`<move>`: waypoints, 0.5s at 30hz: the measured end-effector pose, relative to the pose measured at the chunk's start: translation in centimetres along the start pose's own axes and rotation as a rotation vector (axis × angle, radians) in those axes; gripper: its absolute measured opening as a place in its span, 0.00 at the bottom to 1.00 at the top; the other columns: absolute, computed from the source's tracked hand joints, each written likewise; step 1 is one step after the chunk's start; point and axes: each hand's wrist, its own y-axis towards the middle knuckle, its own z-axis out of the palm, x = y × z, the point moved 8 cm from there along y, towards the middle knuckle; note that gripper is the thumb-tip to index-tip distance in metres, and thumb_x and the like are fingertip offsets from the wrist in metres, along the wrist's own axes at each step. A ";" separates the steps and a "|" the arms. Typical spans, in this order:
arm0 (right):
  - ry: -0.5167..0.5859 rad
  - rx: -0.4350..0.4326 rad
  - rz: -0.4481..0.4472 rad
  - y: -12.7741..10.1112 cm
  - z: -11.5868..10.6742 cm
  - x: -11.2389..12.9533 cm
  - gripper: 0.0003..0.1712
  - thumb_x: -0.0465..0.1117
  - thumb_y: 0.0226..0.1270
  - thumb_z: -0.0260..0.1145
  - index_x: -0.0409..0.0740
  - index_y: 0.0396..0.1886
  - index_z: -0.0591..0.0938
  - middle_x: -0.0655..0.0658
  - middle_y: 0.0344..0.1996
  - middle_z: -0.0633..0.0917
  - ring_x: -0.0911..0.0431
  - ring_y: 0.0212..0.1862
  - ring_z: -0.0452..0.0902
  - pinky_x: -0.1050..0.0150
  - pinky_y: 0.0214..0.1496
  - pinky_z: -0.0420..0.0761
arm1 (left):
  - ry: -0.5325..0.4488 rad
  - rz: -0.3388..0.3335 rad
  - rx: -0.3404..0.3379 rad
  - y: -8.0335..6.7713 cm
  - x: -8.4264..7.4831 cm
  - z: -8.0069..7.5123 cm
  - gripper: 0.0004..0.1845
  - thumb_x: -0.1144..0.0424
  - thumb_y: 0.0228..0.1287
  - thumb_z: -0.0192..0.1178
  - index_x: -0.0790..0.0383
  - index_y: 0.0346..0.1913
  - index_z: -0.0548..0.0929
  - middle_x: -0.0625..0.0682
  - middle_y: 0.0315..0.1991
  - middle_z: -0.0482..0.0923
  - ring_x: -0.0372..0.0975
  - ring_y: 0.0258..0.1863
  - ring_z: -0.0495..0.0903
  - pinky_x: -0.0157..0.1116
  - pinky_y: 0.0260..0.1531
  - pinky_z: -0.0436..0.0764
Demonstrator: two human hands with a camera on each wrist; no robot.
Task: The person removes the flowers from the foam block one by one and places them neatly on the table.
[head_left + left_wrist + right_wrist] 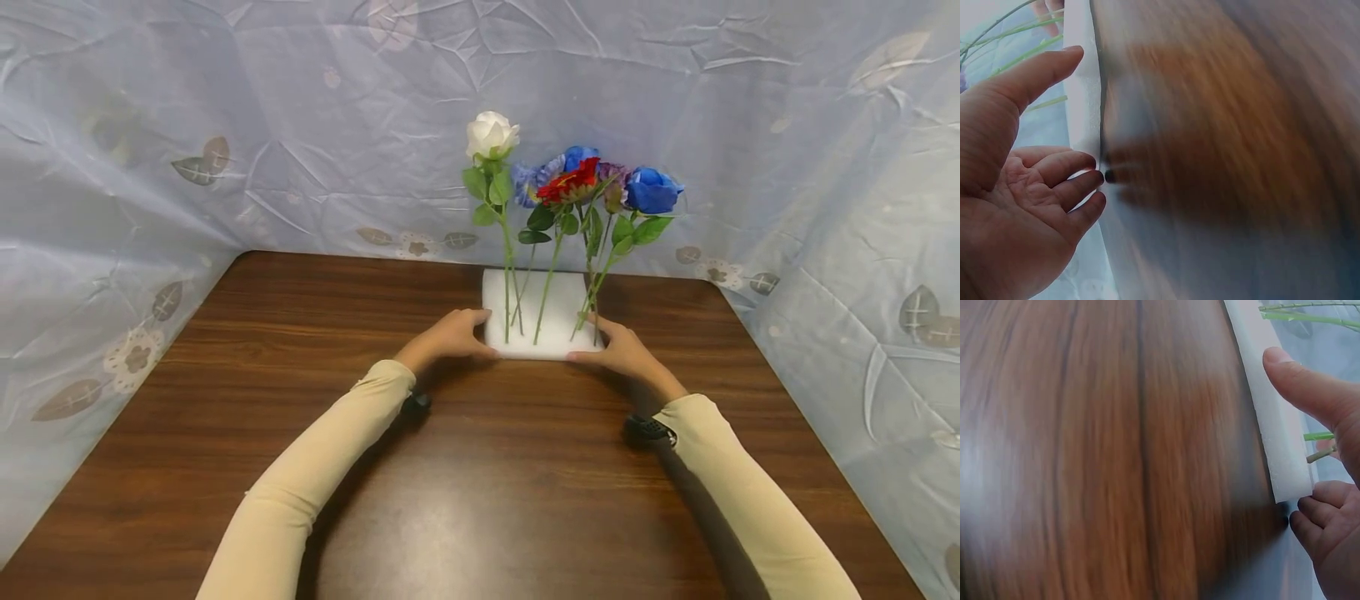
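Cream sleeves [315, 475] fill the bottom of the head view as we look down our arms, which stretch across the brown wooden bench [480, 500] toward a white foam block [536, 321] near its far edge. We see our left hand [447, 337] at the block's left side and our right hand [626, 354] at its near right corner, each touching the foam. Standing in the block are a white rose [491, 133], a red flower [570, 183] and a blue rose [652, 190], with more blue and purple blooms behind. A pale blue cloth [225, 125] printed with leaves hangs around the bench.

From the left wrist we get what the head view hides: the palm faces the foam's edge [1085, 94], the fingers [1075, 187] lightly bent with their tips at its side, the thumb stretched along it, spread apart from them. The bench here is blurred.

From the right wrist, the thumb lies on the foam's top [1272, 425] and the curled fingers [1316, 512] meet its corner; we also see green stems [1310, 317] entering the foam.
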 end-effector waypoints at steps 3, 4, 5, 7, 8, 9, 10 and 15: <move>0.010 0.003 -0.015 0.4 0.6 0.8 0.52 0.57 0.58 0.78 0.47 0.79 0.67 0.31 0.75 0.67 0.35 0.77 0.61 0.38 0.76 0.65 | -0.019 -0.016 -0.004 -0.7 0.8 -0.5 0.51 0.50 0.60 0.75 0.71 0.77 0.61 0.63 0.76 0.63 0.51 0.78 0.62 0.44 0.78 0.63; 0.012 0.003 -0.022 0.5 0.8 1.1 0.52 0.57 0.58 0.78 0.48 0.79 0.67 0.31 0.75 0.67 0.35 0.77 0.61 0.38 0.76 0.65 | -0.023 -0.019 -0.006 -1.0 1.0 -0.6 0.51 0.50 0.60 0.75 0.71 0.77 0.61 0.63 0.76 0.63 0.51 0.78 0.62 0.44 0.78 0.63; 0.013 0.001 -0.027 0.6 1.0 1.4 0.52 0.57 0.58 0.78 0.48 0.79 0.67 0.31 0.75 0.67 0.36 0.76 0.62 0.38 0.76 0.66 | -0.025 -0.021 -0.008 -1.2 1.3 -0.8 0.51 0.50 0.60 0.75 0.71 0.77 0.61 0.64 0.76 0.63 0.52 0.78 0.62 0.45 0.78 0.63; 0.017 0.002 -0.039 0.9 1.4 2.0 0.52 0.56 0.58 0.79 0.48 0.79 0.67 0.31 0.75 0.67 0.36 0.76 0.62 0.38 0.75 0.66 | -0.035 -0.024 -0.008 -1.7 1.7 -1.1 0.51 0.51 0.59 0.75 0.71 0.77 0.61 0.64 0.76 0.63 0.52 0.78 0.62 0.45 0.77 0.63; 0.017 0.003 -0.046 1.0 1.6 2.3 0.52 0.56 0.58 0.79 0.48 0.79 0.67 0.31 0.75 0.67 0.36 0.76 0.62 0.38 0.75 0.67 | -0.040 -0.027 -0.007 -2.0 2.0 -1.2 0.51 0.51 0.59 0.75 0.71 0.77 0.61 0.64 0.76 0.63 0.52 0.78 0.61 0.45 0.78 0.63; 0.018 0.002 -0.049 1.2 1.8 2.5 0.52 0.57 0.58 0.79 0.48 0.79 0.66 0.31 0.75 0.67 0.36 0.76 0.62 0.38 0.75 0.67 | -0.042 -0.027 -0.007 -2.2 2.2 -1.3 0.51 0.51 0.59 0.75 0.71 0.77 0.61 0.64 0.76 0.62 0.52 0.78 0.61 0.46 0.78 0.63; 0.020 0.004 -0.051 1.3 2.0 2.8 0.53 0.57 0.58 0.79 0.48 0.79 0.66 0.32 0.75 0.67 0.36 0.77 0.62 0.38 0.75 0.67 | -0.041 -0.028 -0.006 -2.4 2.5 -1.5 0.50 0.52 0.60 0.75 0.71 0.77 0.60 0.64 0.76 0.62 0.53 0.78 0.61 0.46 0.78 0.62; 0.032 0.016 -0.071 2.0 3.2 4.2 0.53 0.57 0.58 0.78 0.48 0.79 0.66 0.32 0.76 0.66 0.36 0.77 0.61 0.38 0.75 0.67 | -0.039 -0.037 -0.013 -3.6 3.9 -2.3 0.50 0.52 0.60 0.75 0.71 0.77 0.60 0.64 0.76 0.62 0.53 0.78 0.61 0.47 0.78 0.62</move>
